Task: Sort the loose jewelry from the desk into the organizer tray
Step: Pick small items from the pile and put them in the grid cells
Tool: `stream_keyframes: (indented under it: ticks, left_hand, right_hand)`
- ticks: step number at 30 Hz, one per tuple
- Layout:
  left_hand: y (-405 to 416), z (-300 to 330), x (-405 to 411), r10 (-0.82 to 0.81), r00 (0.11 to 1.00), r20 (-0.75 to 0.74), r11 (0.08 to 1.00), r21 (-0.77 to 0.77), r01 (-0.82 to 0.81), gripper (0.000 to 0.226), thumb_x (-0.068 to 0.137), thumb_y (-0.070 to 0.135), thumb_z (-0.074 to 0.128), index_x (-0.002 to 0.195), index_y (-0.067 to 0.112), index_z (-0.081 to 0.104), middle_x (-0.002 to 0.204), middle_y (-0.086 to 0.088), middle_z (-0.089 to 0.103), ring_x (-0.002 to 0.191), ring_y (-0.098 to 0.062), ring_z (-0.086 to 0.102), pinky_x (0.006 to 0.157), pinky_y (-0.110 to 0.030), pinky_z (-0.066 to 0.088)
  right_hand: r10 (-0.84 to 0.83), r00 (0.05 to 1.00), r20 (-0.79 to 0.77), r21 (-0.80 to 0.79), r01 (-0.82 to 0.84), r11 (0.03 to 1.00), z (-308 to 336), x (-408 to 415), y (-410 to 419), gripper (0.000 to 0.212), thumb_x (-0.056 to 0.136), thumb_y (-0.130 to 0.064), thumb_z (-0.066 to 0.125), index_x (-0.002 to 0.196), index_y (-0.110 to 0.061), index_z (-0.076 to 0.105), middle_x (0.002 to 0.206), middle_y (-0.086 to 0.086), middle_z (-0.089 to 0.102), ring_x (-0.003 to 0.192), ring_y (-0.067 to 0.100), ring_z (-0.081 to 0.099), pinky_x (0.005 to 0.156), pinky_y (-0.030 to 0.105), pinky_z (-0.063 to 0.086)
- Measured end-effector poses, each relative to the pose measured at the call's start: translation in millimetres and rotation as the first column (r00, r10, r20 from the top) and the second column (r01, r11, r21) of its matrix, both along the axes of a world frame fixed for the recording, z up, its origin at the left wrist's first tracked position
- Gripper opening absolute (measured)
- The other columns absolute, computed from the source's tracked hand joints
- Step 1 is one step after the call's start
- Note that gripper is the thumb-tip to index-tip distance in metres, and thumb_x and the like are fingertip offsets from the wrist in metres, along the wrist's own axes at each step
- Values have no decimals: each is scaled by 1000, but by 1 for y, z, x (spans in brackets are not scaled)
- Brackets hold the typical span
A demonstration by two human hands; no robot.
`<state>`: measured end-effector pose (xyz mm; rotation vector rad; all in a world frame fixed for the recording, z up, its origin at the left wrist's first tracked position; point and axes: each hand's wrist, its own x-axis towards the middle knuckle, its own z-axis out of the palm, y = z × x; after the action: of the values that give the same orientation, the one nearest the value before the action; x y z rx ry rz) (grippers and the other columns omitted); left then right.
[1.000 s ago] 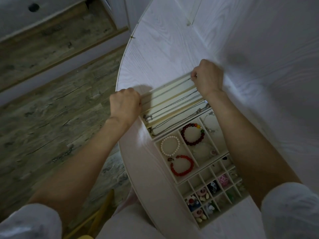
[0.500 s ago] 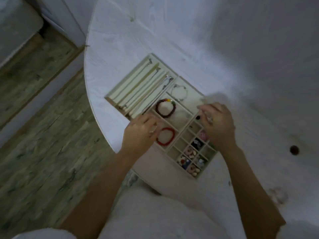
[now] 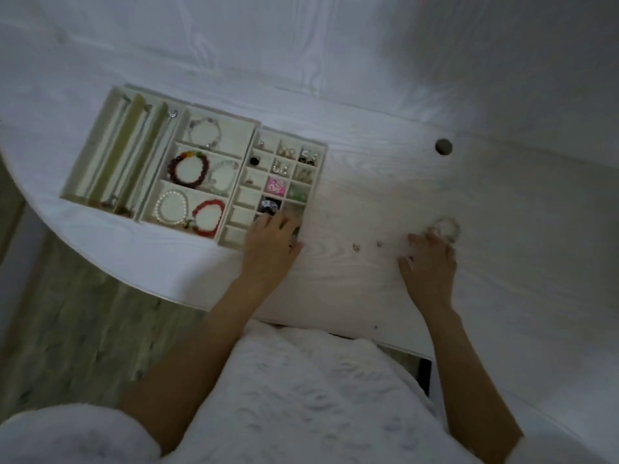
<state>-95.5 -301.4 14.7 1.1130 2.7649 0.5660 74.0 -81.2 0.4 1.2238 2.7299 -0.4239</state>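
The tabletop now fills most of the view, its curved near edge running from the left side down toward the person's lap, with floor showing beyond it at lower left; half a second ago the view was turned and the tray sat diagonally, and now it lies nearly square across the upper left. The tray sits close to that curved edge, with wide bare tabletop behind it and to its right, broken only by a dark round hole far right. Both hands were over the tray before; now they are well apart. The left hand rests at the tray's near right corner, fingers loosely curled over the small compartments; whether they pinch anything I cannot tell. The right hand has moved off the tray to open tabletop on the right, fingers bent down at a pale loose bracelet, touching or just beside it; the blur hides the grip. Between the hands lie two tiny loose pieces, near each other. In the tray, necklaces lie in the long left slots, bracelets in the middle bays, small items in the right grid.
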Motion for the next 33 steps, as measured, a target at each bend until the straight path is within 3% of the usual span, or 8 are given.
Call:
stream_keyframes:
  ticks: [3,6,10,13,19,25,28,33]
  left_hand:
    - [2,-4,7,14,1000,-24,999,-46,-15,32,71,10,75,102,8,69,94,-11,66,82,-35,58,70,-40,49]
    - [4,-5,11,25,998,-49,997,-74,-29,35,69,7,77,103,9,70,95,-10,67,82,-36,58,70,-41,49]
    - [13,-3,14,49,997,-59,993,-101,-55,39,69,3,74,107,9,69,101,-12,68,83,-37,57,72,-42,49]
    - [18,-4,15,74,995,-70,990,-111,-81,38,72,1,71,109,10,69,99,-12,68,82,-36,56,72,-42,49]
    - [24,-1,16,123,987,-106,988,-80,-132,33,70,0,72,101,12,73,91,-11,68,76,-35,56,68,-41,50]
    - [23,-3,19,157,980,-124,983,-71,-167,31,69,3,76,99,14,74,103,-10,68,79,-34,57,69,-40,48]
    - [23,-4,19,170,976,-136,984,-33,-176,33,65,3,79,97,14,75,99,-8,68,78,-33,58,68,-39,49]
    - [19,-3,17,169,982,-82,985,45,-166,30,68,6,78,97,14,74,89,-5,68,76,-30,56,67,-38,49]
  right_hand:
    - [154,979,-137,64,-146,987,4,-2,-4,34,80,-17,69,113,-11,63,117,18,56,110,41,48,93,50,36]
    - [356,894,-273,59,-353,934,7,-23,-20,23,75,-11,75,96,-9,67,88,12,63,84,34,58,74,38,47]
    - [371,898,-235,-109,-403,909,0,-47,-28,14,82,-9,66,95,-4,64,88,13,62,83,29,56,65,30,40]
    - [387,883,-264,-105,-425,899,-7,-53,-25,2,80,-3,63,81,-3,63,79,12,60,71,27,54,58,26,34]
    - [503,832,-234,-21,-522,853,-6,-63,-24,12,66,10,62,69,0,56,70,13,54,48,25,47,42,24,34]
    - [539,782,-314,-41,-578,815,-14,-72,-17,25,68,18,59,83,1,69,84,16,64,66,28,60,54,30,52]
    - [531,789,-311,2,-558,830,-12,-72,-16,23,74,16,62,90,1,70,83,15,66,67,28,62,56,28,50]
    - [563,782,-267,-4,-585,811,-2,-74,-11,15,72,14,64,78,0,67,75,14,63,57,25,58,52,24,42]
